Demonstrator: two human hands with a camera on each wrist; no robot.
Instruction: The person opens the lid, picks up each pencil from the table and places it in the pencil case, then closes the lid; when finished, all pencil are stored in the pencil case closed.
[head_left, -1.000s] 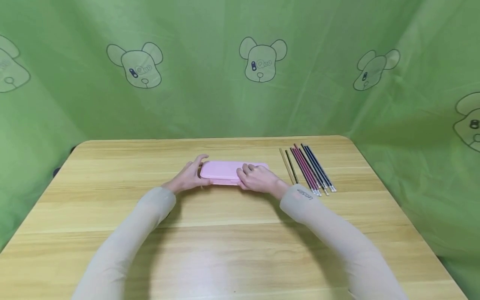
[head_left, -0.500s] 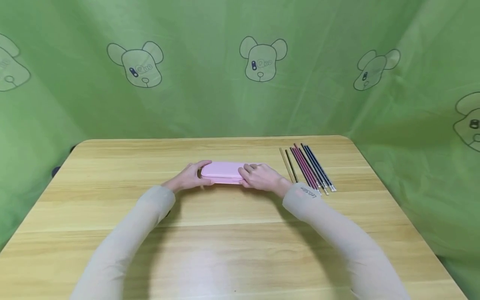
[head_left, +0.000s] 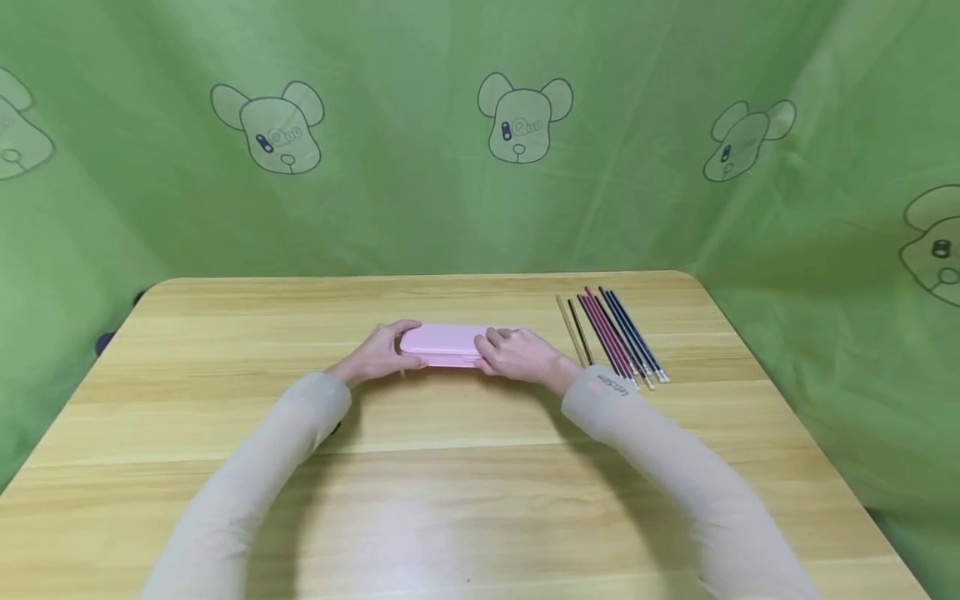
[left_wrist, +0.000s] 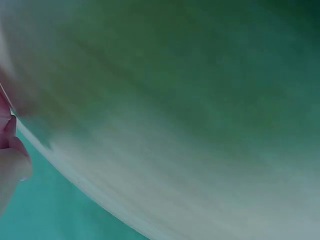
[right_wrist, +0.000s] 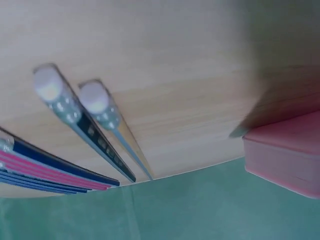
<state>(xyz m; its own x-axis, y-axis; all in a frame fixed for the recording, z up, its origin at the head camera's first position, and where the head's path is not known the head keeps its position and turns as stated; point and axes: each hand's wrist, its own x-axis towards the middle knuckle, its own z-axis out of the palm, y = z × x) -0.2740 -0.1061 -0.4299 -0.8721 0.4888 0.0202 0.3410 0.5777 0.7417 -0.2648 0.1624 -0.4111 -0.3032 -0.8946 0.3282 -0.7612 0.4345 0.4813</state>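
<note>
The left hand (head_left: pixel 382 353) and right hand (head_left: pixel 520 356) grip opposite ends of the pink pencil case (head_left: pixel 450 361) on the table (head_left: pixel 450 475). Working its lid (head_left: pixel 442 337) seems the step; the next move likely calls for steadiness.

At centre, the case looks like smooth plastic (head_left: pixel 442 337). The wood-grained table (head_left: pixel 465 508) shines glossy at bottom centre. Right, smooth pencils (head_left: pixel 606 330) have metallic ferrules (right_wrist: pixel 107 119). Sleeves (head_left: pixel 232 508) are matt cloth; the curtain (head_left: pixel 405 217), creased, faintly shiny.
</note>
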